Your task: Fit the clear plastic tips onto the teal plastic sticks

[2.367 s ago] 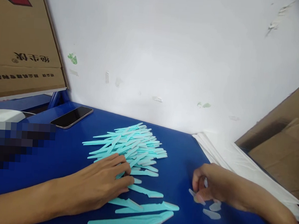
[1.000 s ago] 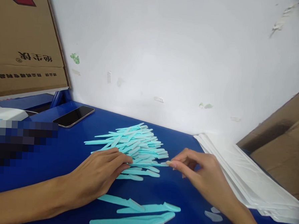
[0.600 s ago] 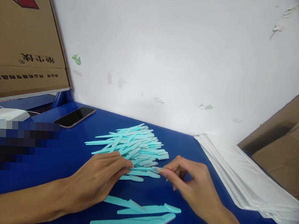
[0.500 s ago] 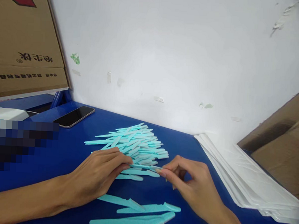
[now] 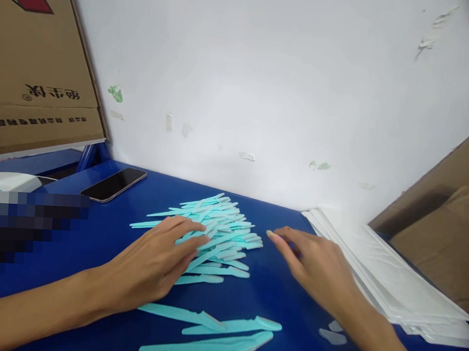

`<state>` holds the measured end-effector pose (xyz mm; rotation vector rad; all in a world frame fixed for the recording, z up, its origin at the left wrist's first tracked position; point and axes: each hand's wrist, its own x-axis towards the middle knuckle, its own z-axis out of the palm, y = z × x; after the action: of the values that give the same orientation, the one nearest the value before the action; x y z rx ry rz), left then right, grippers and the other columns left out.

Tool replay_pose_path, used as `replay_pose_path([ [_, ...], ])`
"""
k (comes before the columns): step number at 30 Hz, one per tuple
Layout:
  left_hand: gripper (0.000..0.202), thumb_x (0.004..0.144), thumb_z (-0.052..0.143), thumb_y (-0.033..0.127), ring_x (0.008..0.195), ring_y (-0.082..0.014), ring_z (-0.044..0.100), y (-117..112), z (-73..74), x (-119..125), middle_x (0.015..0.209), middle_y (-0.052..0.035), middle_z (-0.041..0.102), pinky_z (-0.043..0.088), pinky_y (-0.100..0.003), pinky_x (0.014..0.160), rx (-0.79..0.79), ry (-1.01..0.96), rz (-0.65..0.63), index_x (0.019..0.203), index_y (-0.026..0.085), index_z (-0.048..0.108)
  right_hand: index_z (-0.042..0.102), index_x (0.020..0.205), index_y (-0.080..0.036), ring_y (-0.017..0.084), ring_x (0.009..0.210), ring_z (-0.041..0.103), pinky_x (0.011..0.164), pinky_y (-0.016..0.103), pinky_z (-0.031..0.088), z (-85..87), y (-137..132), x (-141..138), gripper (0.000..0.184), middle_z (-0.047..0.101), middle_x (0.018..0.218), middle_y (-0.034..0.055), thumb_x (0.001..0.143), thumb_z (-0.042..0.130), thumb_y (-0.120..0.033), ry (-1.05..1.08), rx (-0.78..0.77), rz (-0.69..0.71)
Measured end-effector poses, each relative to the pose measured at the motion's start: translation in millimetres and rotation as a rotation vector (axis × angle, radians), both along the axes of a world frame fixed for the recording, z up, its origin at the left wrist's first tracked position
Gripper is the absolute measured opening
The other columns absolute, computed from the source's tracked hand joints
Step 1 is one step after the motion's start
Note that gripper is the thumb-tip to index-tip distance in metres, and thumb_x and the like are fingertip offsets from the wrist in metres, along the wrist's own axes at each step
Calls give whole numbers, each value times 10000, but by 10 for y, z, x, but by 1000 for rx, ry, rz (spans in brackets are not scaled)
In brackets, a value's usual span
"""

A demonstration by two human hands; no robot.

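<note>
Turquoise eyebrow razors (image 5: pixel 231 243) lie heaped on the blue table. My left hand (image 5: pixel 155 260) rests over the near left side of the heap, its fingers apart and touching the razors; nothing is plainly gripped. To the right of the heap hovers my right hand (image 5: pixel 312 258), with the thumb stretched out toward the pile and the other fingers bent. Nothing shows in it. Nearer to me lie three separate razors, one of them a razor (image 5: pixel 210 346) at the front. Small translucent pieces like blade caps (image 5: pixel 332 336) sit beside my right forearm.
A phone (image 5: pixel 114 185) lies at the back left, close to a cardboard box (image 5: pixel 43 71). White sheets or bags (image 5: pixel 386 278) are stacked on the right, with brown cardboard (image 5: pixel 444 223) behind them. A white wall (image 5: pixel 239 92) bounds the table's far side.
The razor held between both hands has left them. My left hand has moved up onto the heap and its fingers have spread. My right hand has drawn back rightward and up.
</note>
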<state>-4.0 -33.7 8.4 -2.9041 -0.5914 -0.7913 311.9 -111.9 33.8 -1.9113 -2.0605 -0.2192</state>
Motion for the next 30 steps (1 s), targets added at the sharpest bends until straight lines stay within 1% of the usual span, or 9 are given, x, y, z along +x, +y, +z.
replay_pose_path([
  [3, 233, 1036, 464, 131, 1065, -240, 573, -158, 112, 31, 1167, -103, 636, 512, -364, 877, -80, 79, -134, 1193, 197, 622, 732, 1013, -278, 275, 714, 729, 588, 328, 419, 105, 15, 198, 508, 775, 789, 40, 1049, 340, -600, -60, -179, -90],
  [6, 137, 997, 555, 161, 983, -219, 575, -278, 171, 49, 1057, -68, 644, 507, -322, 834, -149, 178, -269, 1079, 207, 655, 749, 943, -269, 263, 684, 713, 596, 327, 428, 158, -1, 431, 526, 756, 721, 49, 1011, 389, -647, -23, -321, -92],
  [8, 65, 966, 608, 181, 943, -220, 575, -306, 170, 50, 987, -52, 642, 501, -319, 821, -150, 190, -296, 993, 213, 657, 744, 850, -254, 264, 650, 699, 602, 336, 432, 161, -36, 583, 537, 740, 674, 63, 984, 423, -662, -39, -343, -147],
  [11, 27, 942, 647, 202, 877, -218, 570, -291, 138, 47, 914, -42, 631, 491, -325, 826, -133, 205, -293, 919, 213, 637, 740, 775, -241, 297, 645, 696, 602, 363, 424, 111, -113, 772, 581, 736, 670, 98, 945, 443, -711, -104, -374, -296],
  [14, 46, 952, 636, 199, 858, -216, 569, -259, 107, 54, 894, -44, 627, 479, -326, 826, -106, 231, -286, 907, 205, 628, 744, 751, -252, 324, 684, 704, 577, 360, 390, 16, -178, 861, 485, 750, 729, 109, 908, 547, -667, -142, -490, -390],
  [17, 67, 981, 582, 177, 857, -227, 568, -237, 81, 73, 871, -52, 627, 465, -343, 813, -42, 252, -267, 943, 191, 636, 710, 700, -263, 301, 656, 690, 542, 331, 329, -70, -198, 829, 295, 734, 708, 84, 898, 630, -465, -186, -532, -348],
  [20, 139, 1012, 520, 163, 819, -228, 554, -220, 56, 97, 830, -50, 615, 448, -362, 785, 10, 264, -259, 936, 175, 636, 690, 726, -262, 264, 631, 676, 545, 314, 306, -110, -186, 726, 231, 729, 718, 66, 925, 592, -328, -186, -494, -263],
  [26, 207, 1049, 443, 137, 758, -212, 522, -210, 40, 129, 814, -43, 605, 411, -335, 700, -26, 229, -227, 978, 167, 635, 624, 849, -251, 248, 638, 672, 549, 307, 287, -88, -113, 549, 197, 716, 715, 39, 1001, 511, -302, -188, -447, -124],
  [30, 172, 1056, 443, 147, 732, -188, 527, -212, 36, 121, 825, -26, 607, 413, -303, 698, -118, 155, -189, 1021, 177, 608, 587, 1011, -250, 223, 580, 655, 545, 303, 352, 4, -24, 429, 173, 683, 668, -3, 1052, 441, -334, -129, -273, -38],
])
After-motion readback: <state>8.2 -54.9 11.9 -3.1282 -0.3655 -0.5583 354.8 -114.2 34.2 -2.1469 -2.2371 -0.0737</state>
